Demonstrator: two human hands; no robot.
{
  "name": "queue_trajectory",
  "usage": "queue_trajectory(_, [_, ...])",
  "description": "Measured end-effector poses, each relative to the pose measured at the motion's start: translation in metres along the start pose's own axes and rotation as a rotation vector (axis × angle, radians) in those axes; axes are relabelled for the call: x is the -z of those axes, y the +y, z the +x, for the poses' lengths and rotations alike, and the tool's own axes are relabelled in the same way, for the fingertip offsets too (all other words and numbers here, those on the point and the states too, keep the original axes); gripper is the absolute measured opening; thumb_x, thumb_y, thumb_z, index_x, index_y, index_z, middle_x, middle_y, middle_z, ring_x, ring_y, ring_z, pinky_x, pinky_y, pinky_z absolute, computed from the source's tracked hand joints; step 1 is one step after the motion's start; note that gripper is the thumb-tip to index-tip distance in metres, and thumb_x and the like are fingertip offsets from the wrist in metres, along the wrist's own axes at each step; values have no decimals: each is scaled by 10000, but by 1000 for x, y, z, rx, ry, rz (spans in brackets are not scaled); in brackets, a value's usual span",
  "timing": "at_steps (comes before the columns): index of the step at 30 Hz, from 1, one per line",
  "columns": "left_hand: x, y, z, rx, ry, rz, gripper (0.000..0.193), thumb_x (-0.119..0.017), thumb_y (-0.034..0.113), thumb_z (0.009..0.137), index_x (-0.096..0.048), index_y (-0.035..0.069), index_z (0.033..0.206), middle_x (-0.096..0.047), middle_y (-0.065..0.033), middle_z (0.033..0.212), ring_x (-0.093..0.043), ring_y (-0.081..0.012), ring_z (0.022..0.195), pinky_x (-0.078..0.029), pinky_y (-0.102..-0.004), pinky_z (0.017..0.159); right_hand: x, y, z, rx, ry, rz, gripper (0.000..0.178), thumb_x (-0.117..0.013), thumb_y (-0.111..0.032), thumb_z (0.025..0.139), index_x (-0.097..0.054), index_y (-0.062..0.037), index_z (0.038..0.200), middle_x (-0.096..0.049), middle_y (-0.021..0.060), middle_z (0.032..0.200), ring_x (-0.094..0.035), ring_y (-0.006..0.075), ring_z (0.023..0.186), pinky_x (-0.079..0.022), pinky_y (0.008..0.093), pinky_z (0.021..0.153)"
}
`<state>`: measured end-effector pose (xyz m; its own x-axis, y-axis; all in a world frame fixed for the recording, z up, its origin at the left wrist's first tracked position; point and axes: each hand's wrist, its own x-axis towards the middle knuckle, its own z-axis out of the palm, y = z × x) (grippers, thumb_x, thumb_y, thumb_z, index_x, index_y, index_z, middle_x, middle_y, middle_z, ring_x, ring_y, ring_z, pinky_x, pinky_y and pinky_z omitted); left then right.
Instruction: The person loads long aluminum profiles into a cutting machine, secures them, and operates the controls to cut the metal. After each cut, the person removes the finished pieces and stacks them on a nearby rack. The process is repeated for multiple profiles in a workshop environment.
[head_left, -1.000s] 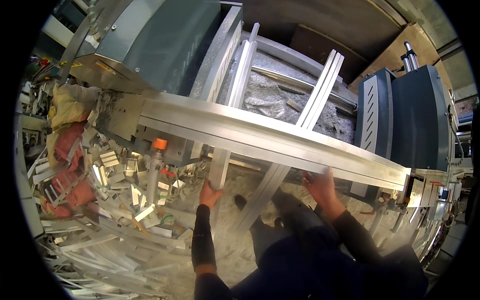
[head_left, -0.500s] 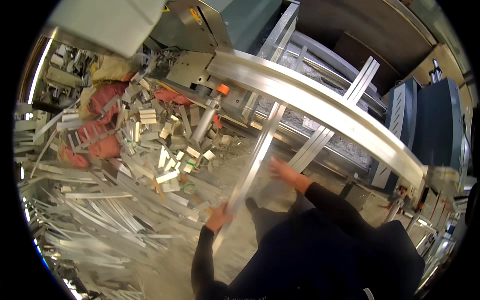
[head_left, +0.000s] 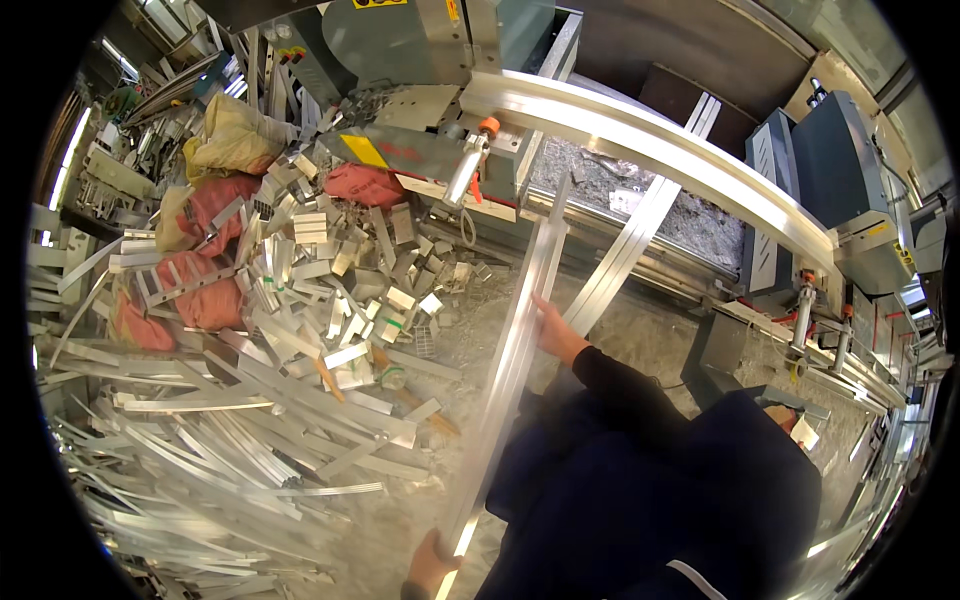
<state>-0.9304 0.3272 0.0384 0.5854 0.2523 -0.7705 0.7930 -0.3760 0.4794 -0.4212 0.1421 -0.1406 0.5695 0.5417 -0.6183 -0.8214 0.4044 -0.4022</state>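
Gripping metal bar (head_left: 501, 385), left fingers (head_left: 449, 562) | right fingers (head_left: 541, 305) touching its edge, grip unclear | yellow label (head_left: 378, 4) on machine (head_left: 400, 45), unreadable

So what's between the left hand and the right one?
A stretch of the long silver profile; the head view shows it running from the left hand up to the right hand.

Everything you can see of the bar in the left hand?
The bar is long, silvery, metal-looking, with lengthwise ridges and a narrow tip at its far end. It slants from lower left to upper right. The left hand grips it near the picture's lower edge; the right hand touches its right side farther up.
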Motion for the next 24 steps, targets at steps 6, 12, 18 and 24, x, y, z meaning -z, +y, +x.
queue_trajectory(6, [31, 11, -33, -43, 195, 273, 837, -825, 286, 543, -437, -55, 1202, -589, -233, 1015, -608, -370, 934, -491, -429, 781, -1, 60, 8, -32, 221, -17, 358, -682, -119, 831, -577, 94, 1098, -638, 147, 1029, -634, 275, 886, -523, 387, 782])
queue_trajectory(12, [44, 29, -52, -71, 302, 244, 760, -818, 239, 521, -466, 22, 1158, -572, -188, 1049, -560, -384, 1007, -473, -446, 833, -24, 75, -14, -20, 150, 50, 339, -649, -161, 870, -573, 71, 1104, -635, 137, 1033, -628, 262, 914, -512, 382, 815])
queue_trajectory(18, [36, 12, -56, -182, 261, 372, 934, -806, 269, 528, -376, -40, 1297, -531, -220, 1102, -530, -384, 1046, -455, -441, 866, -28, 72, -27, 35, 123, 43, 468, -603, -191, 891, -458, 72, 1250, -587, 171, 1144, -586, 305, 1035, -485, 417, 900])
queue_trajectory(24, [22, 36, -48, -329, 306, 462, 1019, -815, 264, 543, -296, -61, 1358, -510, -221, 1093, -515, -396, 1016, -443, -451, 855, -20, 68, -36, 30, 81, 54, 462, -596, -204, 890, -470, 53, 1252, -587, 167, 1154, -573, 296, 1056, -468, 407, 918])
